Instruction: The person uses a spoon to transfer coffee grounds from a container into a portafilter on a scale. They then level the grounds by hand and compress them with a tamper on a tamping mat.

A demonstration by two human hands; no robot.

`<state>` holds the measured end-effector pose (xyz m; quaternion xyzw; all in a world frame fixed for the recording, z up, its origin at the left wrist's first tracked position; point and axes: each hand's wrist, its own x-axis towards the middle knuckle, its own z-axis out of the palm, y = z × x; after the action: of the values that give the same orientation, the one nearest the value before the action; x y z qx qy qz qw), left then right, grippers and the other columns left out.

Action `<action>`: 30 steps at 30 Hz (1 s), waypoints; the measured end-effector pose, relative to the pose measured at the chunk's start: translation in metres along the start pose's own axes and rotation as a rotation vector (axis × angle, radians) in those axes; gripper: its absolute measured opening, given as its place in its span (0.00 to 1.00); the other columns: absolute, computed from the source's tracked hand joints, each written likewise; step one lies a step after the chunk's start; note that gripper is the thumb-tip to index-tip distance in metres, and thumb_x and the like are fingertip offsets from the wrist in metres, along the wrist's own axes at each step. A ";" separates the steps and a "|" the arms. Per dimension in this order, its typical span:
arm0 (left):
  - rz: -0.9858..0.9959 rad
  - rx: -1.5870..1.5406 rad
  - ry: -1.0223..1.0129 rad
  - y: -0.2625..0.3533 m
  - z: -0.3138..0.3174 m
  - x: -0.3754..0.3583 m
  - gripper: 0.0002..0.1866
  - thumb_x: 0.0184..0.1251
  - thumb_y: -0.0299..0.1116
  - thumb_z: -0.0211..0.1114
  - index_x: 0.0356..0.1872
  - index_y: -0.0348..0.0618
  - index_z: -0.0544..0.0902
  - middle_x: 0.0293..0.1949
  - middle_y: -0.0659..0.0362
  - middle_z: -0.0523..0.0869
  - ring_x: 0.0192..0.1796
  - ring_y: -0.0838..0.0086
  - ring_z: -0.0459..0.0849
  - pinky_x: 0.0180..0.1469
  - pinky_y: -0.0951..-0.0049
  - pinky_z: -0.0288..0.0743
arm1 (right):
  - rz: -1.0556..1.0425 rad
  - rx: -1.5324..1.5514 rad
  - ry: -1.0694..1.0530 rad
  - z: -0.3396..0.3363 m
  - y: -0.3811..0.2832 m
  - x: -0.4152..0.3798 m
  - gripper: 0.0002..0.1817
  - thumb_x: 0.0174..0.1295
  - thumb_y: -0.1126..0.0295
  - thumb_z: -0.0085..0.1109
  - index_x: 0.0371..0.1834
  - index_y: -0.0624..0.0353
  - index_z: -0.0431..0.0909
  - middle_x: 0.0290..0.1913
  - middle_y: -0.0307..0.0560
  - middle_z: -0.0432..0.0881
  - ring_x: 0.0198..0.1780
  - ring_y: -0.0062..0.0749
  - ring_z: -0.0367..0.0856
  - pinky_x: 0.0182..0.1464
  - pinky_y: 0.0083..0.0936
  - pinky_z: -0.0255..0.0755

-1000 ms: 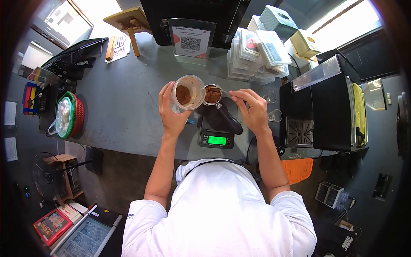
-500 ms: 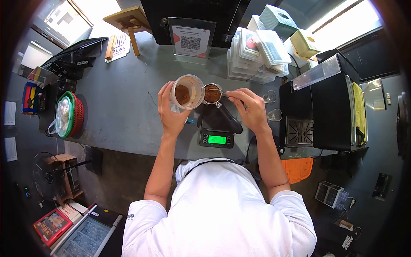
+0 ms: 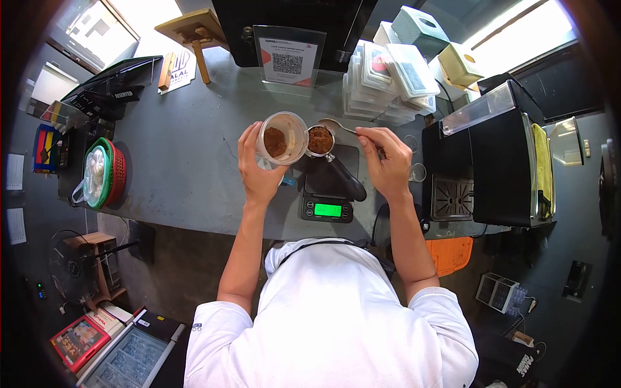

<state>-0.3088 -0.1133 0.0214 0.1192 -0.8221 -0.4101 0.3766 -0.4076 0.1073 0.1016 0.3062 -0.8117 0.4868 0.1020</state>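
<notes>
On the scale [image 3: 328, 211], between the left hand [image 3: 259, 169] and right hand [image 3: 388, 161], lay the metal filter [image 3: 330, 158], its long handle [image 3: 347, 182] slanting right toward the person [image 3: 331, 317]. The left curled around a tub [image 3: 298, 140]; the right, nearer the handle, pinched a spoon [image 3: 329, 123].

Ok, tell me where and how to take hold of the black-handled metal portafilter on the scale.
Probably by the thick black handle, coming from the near right: it slants that way, away from the round metal basket heaped with brown powder, so keep it level.
</notes>
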 end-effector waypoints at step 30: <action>-0.307 0.103 0.257 -0.122 -0.094 -0.085 0.48 0.55 0.38 0.82 0.72 0.36 0.61 0.68 0.46 0.71 0.71 0.57 0.70 0.74 0.57 0.62 | 0.367 -0.250 -0.273 0.071 0.054 -0.067 0.30 0.62 0.59 0.68 0.64 0.60 0.73 0.55 0.55 0.83 0.59 0.52 0.80 0.60 0.45 0.73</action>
<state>-0.1967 -0.2032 -0.0799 0.3133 -0.7595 -0.4014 0.4048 -0.3770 0.0918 -0.0050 0.2016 -0.9138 0.3471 -0.0617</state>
